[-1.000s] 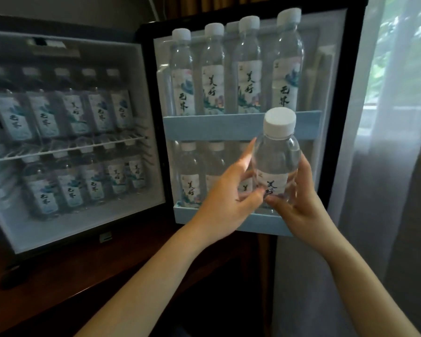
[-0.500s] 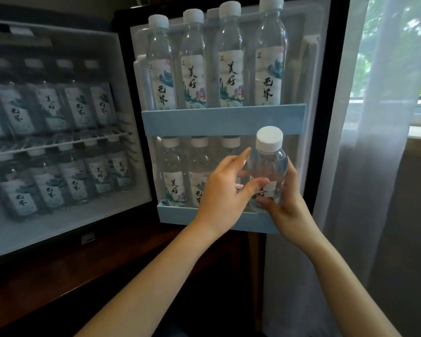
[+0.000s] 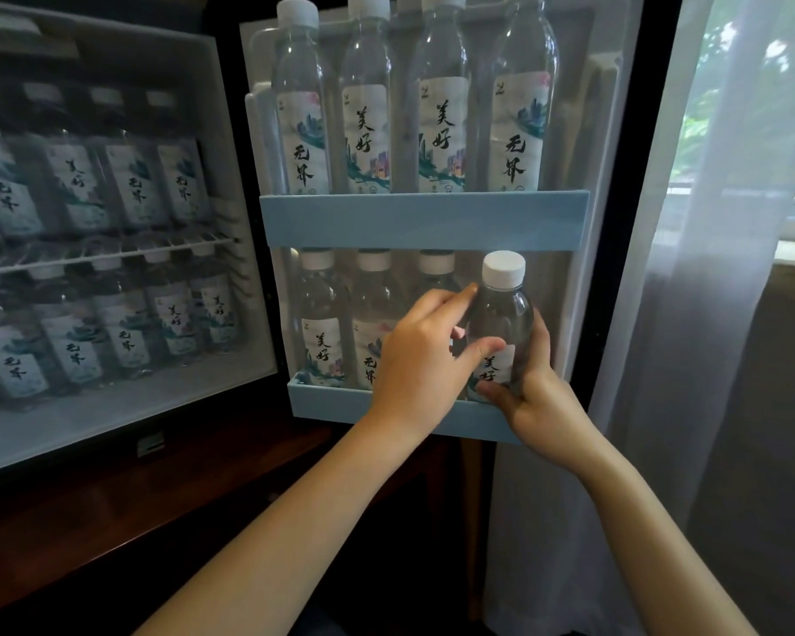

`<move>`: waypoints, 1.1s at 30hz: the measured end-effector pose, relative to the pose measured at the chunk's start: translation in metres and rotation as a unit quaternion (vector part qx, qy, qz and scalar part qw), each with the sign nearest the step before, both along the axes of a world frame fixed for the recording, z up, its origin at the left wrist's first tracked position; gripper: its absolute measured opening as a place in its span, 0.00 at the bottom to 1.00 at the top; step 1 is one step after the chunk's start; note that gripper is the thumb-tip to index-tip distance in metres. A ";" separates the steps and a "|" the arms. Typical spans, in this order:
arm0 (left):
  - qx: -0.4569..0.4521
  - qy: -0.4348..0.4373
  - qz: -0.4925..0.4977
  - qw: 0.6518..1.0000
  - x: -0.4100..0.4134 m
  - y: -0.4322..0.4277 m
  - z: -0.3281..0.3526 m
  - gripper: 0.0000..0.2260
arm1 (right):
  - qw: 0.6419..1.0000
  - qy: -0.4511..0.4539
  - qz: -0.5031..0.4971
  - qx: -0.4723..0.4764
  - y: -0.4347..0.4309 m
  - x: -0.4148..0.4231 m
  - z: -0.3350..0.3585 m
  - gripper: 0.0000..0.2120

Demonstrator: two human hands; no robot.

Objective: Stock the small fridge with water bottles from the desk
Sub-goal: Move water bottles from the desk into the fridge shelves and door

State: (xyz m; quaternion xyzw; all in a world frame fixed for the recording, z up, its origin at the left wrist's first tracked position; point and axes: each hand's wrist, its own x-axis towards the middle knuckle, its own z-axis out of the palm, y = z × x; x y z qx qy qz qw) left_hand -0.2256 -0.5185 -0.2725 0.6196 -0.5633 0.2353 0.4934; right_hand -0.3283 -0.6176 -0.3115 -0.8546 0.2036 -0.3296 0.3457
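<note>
A clear water bottle with a white cap and a pale label is at the right end of the lower door shelf of the open small fridge. My right hand grips it from the right and below. From the left, my left hand holds it, thumb on the label and forefinger up by the shoulder. Three bottles stand to its left in that shelf. The upper door shelf holds several bottles.
The fridge cabinet on the left has a wire rack, with several bottles above it and below it. Under the fridge is dark wooden furniture. A white sheer curtain and a window are at the right.
Both hands have lowered the bottle from in front of the upper shelf's rail down into the right end of the lower door shelf. The view has moved closer to the door.
</note>
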 end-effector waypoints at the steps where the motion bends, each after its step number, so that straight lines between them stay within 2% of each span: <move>1: 0.000 -0.005 0.003 1.000 0.001 -0.001 -0.002 0.25 | 1.000 0.014 -0.016 -0.004 0.001 0.000 0.001 0.46; 7: -0.010 -0.014 0.019 1.000 0.004 -0.004 -0.007 0.23 | 0.999 0.019 -0.041 0.005 0.005 0.002 0.005 0.46; 12: -0.028 -0.027 0.044 0.998 0.008 0.003 -0.007 0.15 | 0.994 -0.086 -0.054 0.028 0.012 0.008 0.001 0.46; 16: -0.039 -0.001 0.095 0.995 0.008 0.004 0.010 0.14 | 0.993 -0.071 -0.099 0.000 0.018 0.008 0.003 0.41; 20: -0.016 0.032 0.117 0.993 0.006 0.005 0.027 0.12 | 0.993 -0.037 -0.112 -0.020 0.018 0.009 0.002 0.45; 26: 0.070 0.071 0.182 0.978 0.004 0.006 0.028 0.22 | 0.994 -0.025 -0.102 -0.031 0.015 0.009 0.001 0.46; 33: 0.091 0.065 0.179 0.977 0.005 0.010 0.026 0.25 | 0.995 -0.031 -0.092 -0.036 0.016 0.007 0.000 0.47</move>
